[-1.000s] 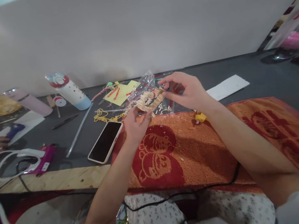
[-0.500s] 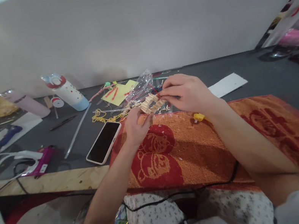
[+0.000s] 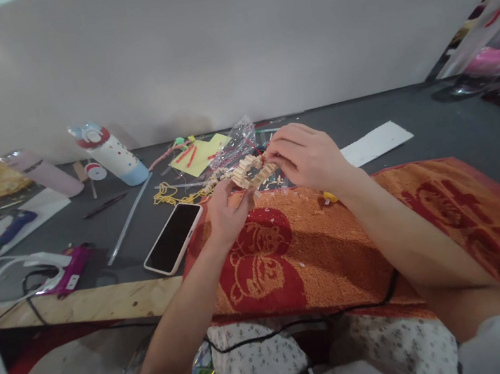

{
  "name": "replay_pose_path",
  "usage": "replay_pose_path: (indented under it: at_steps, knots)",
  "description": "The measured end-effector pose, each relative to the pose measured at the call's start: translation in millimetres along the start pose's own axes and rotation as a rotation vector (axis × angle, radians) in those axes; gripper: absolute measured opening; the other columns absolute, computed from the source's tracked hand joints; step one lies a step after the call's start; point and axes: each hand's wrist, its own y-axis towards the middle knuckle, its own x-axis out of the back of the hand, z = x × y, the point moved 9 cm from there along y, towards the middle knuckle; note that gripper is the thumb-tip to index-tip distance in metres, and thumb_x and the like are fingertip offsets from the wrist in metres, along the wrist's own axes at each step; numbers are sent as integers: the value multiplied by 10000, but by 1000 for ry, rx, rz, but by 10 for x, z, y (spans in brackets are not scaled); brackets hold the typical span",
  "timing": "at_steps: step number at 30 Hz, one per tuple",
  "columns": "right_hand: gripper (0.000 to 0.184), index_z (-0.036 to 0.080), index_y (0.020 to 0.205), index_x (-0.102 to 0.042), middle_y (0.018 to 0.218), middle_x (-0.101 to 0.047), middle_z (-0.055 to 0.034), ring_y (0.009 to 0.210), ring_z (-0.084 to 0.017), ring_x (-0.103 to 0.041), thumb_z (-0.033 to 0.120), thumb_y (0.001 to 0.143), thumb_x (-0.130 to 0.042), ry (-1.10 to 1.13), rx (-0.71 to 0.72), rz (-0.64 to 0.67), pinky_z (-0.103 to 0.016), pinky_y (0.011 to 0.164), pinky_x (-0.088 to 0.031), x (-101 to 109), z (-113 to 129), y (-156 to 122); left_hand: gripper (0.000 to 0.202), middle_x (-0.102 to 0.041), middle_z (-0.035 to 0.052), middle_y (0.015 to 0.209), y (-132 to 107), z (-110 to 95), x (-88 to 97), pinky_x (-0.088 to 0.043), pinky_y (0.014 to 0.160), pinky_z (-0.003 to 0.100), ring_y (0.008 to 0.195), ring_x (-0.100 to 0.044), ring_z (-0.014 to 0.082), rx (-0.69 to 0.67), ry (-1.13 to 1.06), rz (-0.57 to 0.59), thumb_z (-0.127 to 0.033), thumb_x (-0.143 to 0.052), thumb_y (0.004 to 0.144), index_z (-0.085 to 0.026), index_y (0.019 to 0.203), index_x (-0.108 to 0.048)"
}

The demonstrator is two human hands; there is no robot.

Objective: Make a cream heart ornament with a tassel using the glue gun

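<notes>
A ring of small pale wooden pieces [image 3: 243, 171] is held up over the far edge of an orange and red towel [image 3: 328, 244]. My left hand [image 3: 227, 207] grips its near left side between thumb and fingers. At the right side of the ring my right hand [image 3: 304, 151] is closed in a pinch, its fingertips at the wood and a thin red strand. What exactly lies between those fingertips is hidden. Small pale bits [image 3: 278, 181] lie scattered behind the ring, and a crumpled clear plastic bag [image 3: 241, 137] is just beyond.
A phone [image 3: 174, 237] lies left of the towel, near yellow string [image 3: 168, 193]. Two bottles, one white and blue [image 3: 115, 158] and one pink [image 3: 47, 174], stand farther left. A glue gun [image 3: 17, 225] and a purple power strip [image 3: 68, 270] are at far left. White card [image 3: 377, 142] lies right.
My right hand has shifted slightly left and turned a little, staying at the ring's right side. The ring has tilted and moved a touch left; my left hand has barely moved.
</notes>
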Motion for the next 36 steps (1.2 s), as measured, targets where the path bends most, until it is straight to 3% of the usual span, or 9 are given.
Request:
replay_pose_path:
  at_steps: [8, 13, 20, 23, 27, 30, 32, 36]
  knots:
    - [225, 221, 848, -577, 872, -632, -65, 838, -205, -586, 191, 960, -384, 6, -130, -46, -367, 778, -481, 149, -204, -1, 358, -708, 90, 896, -2, 72, 26, -523, 877, 349, 888, -678, 204, 107, -28, -25, -484, -690, 796, -154, 925, -644]
    - [238, 253, 830, -548, 786, -609, -62, 773, -213, -557, 278, 982, -366, -16, -267, -20, -365, 740, -443, 208, -410, -41, 343, -697, 69, 857, 11, 127, 7, -522, 840, 309, 867, -671, 182, 159, -136, -9, -493, -692, 797, -163, 875, -638]
    - [249, 229, 817, -525, 791, -618, -74, 752, -214, -543, 280, 969, -334, 3, -353, 67, -347, 695, -396, 41, -597, -114, 433, -674, 28, 756, 53, 198, 29, -519, 688, 248, 707, -643, 127, 255, -239, -68, -578, -722, 729, -168, 836, -633]
    - [284, 221, 753, -538, 735, -615, -66, 688, -201, -540, 305, 960, -363, -13, -440, 201, -329, 627, -352, -155, -732, -178, 464, -683, 32, 761, 66, 209, 61, -525, 681, 249, 713, -653, 130, 274, -259, -115, -600, -742, 692, -167, 812, -627]
    - [349, 211, 632, -575, 619, -596, -45, 566, -173, -501, 405, 907, -487, -21, -561, 586, -311, 544, -293, -569, -902, -420, 472, -684, 29, 760, 66, 267, 84, -536, 694, 264, 723, -665, 138, 301, -303, -160, -592, -768, 663, -169, 805, -613]
    - [152, 213, 744, -685, 743, -683, -52, 613, -170, -554, 341, 802, -626, 43, -595, 815, -294, 555, -334, -807, -939, -634, 463, -680, 23, 760, 65, 303, 90, -537, 689, 263, 720, -662, 135, 312, -314, -174, -572, -782, 656, -170, 805, -607]
    - [141, 219, 817, -719, 794, -707, -57, 623, -172, -570, 335, 780, -647, 58, -609, 860, -291, 560, -352, -865, -960, -704, 460, -681, 20, 765, 68, 306, 83, -537, 692, 257, 722, -660, 129, 308, -326, -168, -568, -780, 660, -169, 813, -610]
    - [238, 217, 742, -730, 734, -695, -61, 597, -175, -559, 394, 827, -594, 44, -618, 833, -306, 552, -339, -850, -970, -697, 466, -682, 10, 760, 69, 318, 81, -539, 690, 244, 722, -667, 124, 319, -350, -171, -570, -784, 653, -171, 820, -612]
